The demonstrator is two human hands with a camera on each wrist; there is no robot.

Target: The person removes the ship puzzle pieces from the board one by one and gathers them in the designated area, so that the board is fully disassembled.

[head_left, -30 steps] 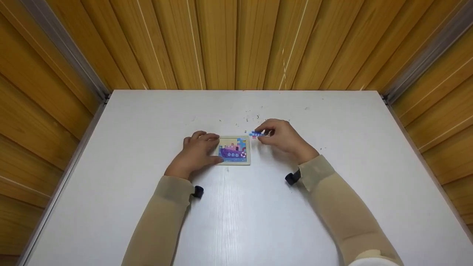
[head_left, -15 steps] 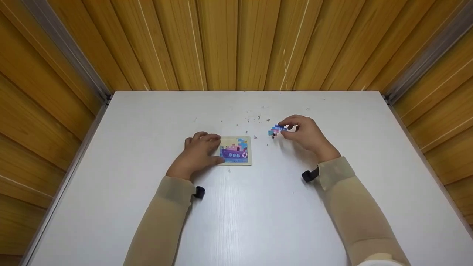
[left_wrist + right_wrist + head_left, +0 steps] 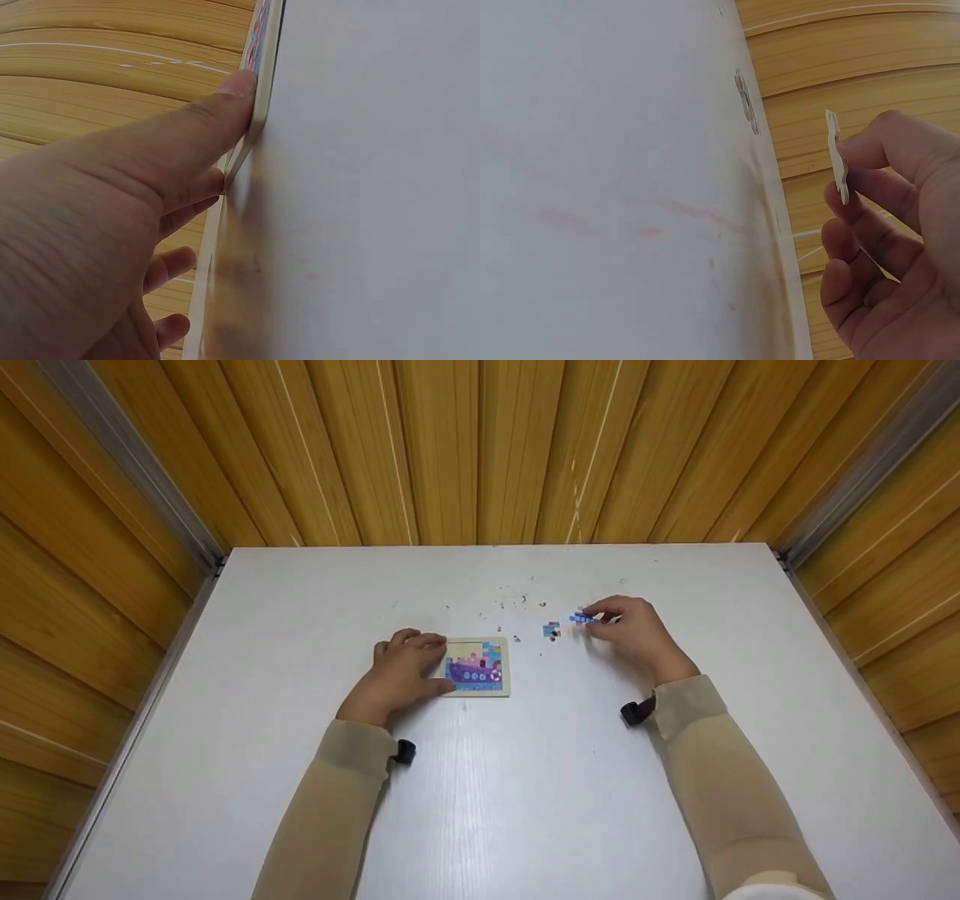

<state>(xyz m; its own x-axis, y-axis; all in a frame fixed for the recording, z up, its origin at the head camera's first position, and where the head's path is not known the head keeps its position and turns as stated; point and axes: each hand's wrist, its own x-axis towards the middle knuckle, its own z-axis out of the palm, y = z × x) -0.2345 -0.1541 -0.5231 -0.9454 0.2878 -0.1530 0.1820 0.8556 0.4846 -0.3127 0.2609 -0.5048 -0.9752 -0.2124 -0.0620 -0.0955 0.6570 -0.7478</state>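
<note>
A wooden jigsaw puzzle board (image 3: pixel 505 667) lies left of the table's middle, its inset showing a purple and pink ship. Bare wood shows in its upper left. My left hand (image 3: pixel 401 671) holds the board by its left side, thumb (image 3: pixel 199 124) at the near corner, index finger at the far corner. To the right my right hand (image 3: pixel 637 630) pinches a blue and pink puzzle piece (image 3: pixel 582 618) between thumb and fingers. In the right wrist view the piece (image 3: pixel 836 154) appears edge-on, above the table. Another puzzle piece (image 3: pixel 551 629) lies on the table left of this hand.
Small dark specks or crumbs (image 3: pixel 524 599) are scattered on the white table (image 3: pixel 487 780) behind the board and near the loose piece. Yellow wood-panel walls (image 3: pixel 442 450) stand along the table's back and sides.
My right hand has moved right, away from the board, still pinching a blue piece. A loose piece now lies apart to its left. My left hand has stayed at the board.
</note>
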